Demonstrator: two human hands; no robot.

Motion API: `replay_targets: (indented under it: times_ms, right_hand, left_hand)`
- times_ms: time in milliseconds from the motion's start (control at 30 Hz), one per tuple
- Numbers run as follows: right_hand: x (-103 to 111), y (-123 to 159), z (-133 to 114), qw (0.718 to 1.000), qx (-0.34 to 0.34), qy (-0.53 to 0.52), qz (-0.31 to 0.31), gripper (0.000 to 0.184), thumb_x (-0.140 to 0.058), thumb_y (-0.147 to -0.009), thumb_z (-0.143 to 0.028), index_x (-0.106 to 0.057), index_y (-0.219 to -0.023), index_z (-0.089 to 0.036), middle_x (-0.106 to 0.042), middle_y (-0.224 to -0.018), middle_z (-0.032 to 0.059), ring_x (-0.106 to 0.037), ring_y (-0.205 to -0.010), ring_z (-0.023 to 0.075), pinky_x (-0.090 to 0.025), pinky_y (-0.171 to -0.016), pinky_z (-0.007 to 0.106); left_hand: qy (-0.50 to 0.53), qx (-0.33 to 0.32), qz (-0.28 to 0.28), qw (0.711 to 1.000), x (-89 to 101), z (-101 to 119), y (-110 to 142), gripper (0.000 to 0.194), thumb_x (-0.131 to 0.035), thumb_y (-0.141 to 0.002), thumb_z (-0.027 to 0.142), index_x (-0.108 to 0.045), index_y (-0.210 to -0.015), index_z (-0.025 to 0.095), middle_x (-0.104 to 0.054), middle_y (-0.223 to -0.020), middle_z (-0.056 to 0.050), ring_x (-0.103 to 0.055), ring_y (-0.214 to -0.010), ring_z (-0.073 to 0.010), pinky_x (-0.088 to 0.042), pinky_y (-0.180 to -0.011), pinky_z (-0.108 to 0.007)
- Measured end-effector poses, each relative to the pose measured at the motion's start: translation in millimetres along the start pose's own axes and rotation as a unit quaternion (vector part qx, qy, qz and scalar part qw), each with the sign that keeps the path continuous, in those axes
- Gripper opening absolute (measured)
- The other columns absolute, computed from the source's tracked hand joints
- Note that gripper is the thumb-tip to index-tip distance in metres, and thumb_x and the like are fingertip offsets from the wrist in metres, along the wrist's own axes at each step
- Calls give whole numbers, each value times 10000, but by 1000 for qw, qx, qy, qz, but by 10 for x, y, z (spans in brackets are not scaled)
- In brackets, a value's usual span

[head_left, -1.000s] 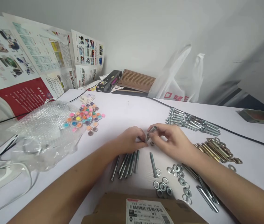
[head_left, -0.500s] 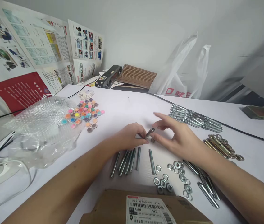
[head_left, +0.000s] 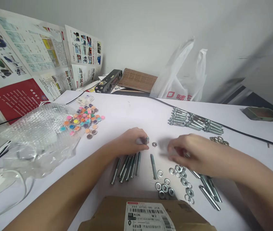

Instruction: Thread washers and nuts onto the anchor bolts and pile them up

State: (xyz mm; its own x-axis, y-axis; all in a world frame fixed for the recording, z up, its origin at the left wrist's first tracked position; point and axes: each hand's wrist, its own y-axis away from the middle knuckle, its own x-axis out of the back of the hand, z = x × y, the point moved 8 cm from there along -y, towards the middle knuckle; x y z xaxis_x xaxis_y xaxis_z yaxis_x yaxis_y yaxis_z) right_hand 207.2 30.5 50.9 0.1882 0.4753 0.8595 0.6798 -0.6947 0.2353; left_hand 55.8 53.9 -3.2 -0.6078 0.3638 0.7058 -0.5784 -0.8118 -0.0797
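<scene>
My left hand [head_left: 133, 141] is closed round a metal bolt [head_left: 147, 140], whose end pokes out between thumb and fingers. A single nut [head_left: 154, 144] lies on the table just right of it. My right hand [head_left: 187, 150] is farther right, curled and blurred by motion, with a metallic glint at its fingers that I cannot make out. Below the left hand lie several long bolts [head_left: 128, 168], and one bolt [head_left: 154, 166] lies apart. Nearby are loose washers and nuts [head_left: 164, 188], more washers [head_left: 184, 181], and metal sleeves [head_left: 210, 197] partly under the right forearm.
Assembled expansion bolts [head_left: 195, 121] lie in rows at the back right. Brass-coloured washers [head_left: 219, 140] show beyond my right wrist. A cardboard box [head_left: 110, 213] stands at the front edge. Coloured discs [head_left: 84, 118] and bubble wrap [head_left: 40, 123] are left; a plastic bag [head_left: 177, 80] stands behind.
My right hand has moved right, away from my left hand, and its fingers have curled. The metal piece that stuck up between the hands is gone from there, and the nut is uncovered.
</scene>
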Motion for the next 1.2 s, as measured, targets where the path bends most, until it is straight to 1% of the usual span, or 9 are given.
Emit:
replay_targets:
  times_ms: [100,200,367,533,633,767,967,1100,1200]
  right_hand:
    - [-235,9,-174,997,46,-29,-60,142,-575,-825,-261,-612,-704,-198,-523,-568,-11,-430,-483,103,-280,-471,266]
    - [-417,-21,-286,993,76,3,-86,157,-557,-755,-135,-524,-610,-186,-443,-527,-29,-348,-472,92,-250,-466,266]
    - [-521,-78,-307,991,80,-24,-100,93,-556,-762,-132,-604,-710,-193,-516,-591,-19,-425,-530,99,-261,-471,255]
    - [-400,-182,-220,976,45,-181,-112,172,-533,-859,-256,-606,-727,-175,-467,-571,-36,-367,-508,81,-311,-494,240]
    - [-257,-321,-84,947,-17,-319,-23,234,-572,-863,-382,-626,-794,-165,-422,-569,-48,-318,-492,74,-276,-473,238]
    - [-270,-443,61,913,-91,-392,67,353,-599,-836,-490,-663,-858,-144,-522,-628,-7,-349,-503,74,-277,-469,236]
    - [-315,-490,2,919,-77,-383,62,391,-600,-832,-529,-634,-769,-145,-460,-584,-23,-303,-492,66,-227,-452,233]
    - [-18,-394,155,939,-99,-318,90,395,-586,-834,-541,-561,-701,-170,-387,-538,-42,-283,-458,70,-210,-428,238]
    - [256,-274,320,972,-107,-183,101,425,-544,-858,-530,-503,-624,-178,-334,-507,-43,-275,-456,76,-223,-442,245]
  left_hand:
    - [16,-10,-4,1000,25,36,5,158,-725,-753,286,-668,-865,191,-661,-940,-27,-570,-946,-188,-433,-885,-345]
    - [42,-6,-6,999,47,47,16,210,-732,-750,314,-680,-910,188,-657,-962,-39,-572,-954,-188,-437,-890,-344]
    - [121,0,5,993,68,33,32,253,-710,-778,330,-690,-992,197,-662,-998,-51,-589,-949,-175,-455,-878,-326]
    - [135,-8,2,991,42,31,27,116,-671,-810,251,-707,-904,192,-690,-943,-38,-594,-964,-168,-447,-908,-323]
    - [123,17,11,992,43,-18,26,128,-690,-793,272,-704,-879,178,-680,-924,-36,-597,-904,-162,-459,-852,-316]
    - [115,13,10,993,49,-8,24,144,-698,-789,288,-698,-871,169,-660,-881,-23,-592,-859,-151,-456,-815,-301]
    - [96,16,13,995,44,-25,22,164,-700,-785,330,-691,-829,171,-658,-856,-20,-587,-840,-156,-456,-791,-308]
    - [121,42,14,992,26,-66,27,165,-709,-775,308,-711,-891,191,-680,-924,-29,-604,-883,-160,-463,-830,-318]
    - [133,42,9,990,24,-51,27,148,-709,-775,273,-714,-897,190,-690,-951,-30,-610,-912,-160,-459,-863,-314]
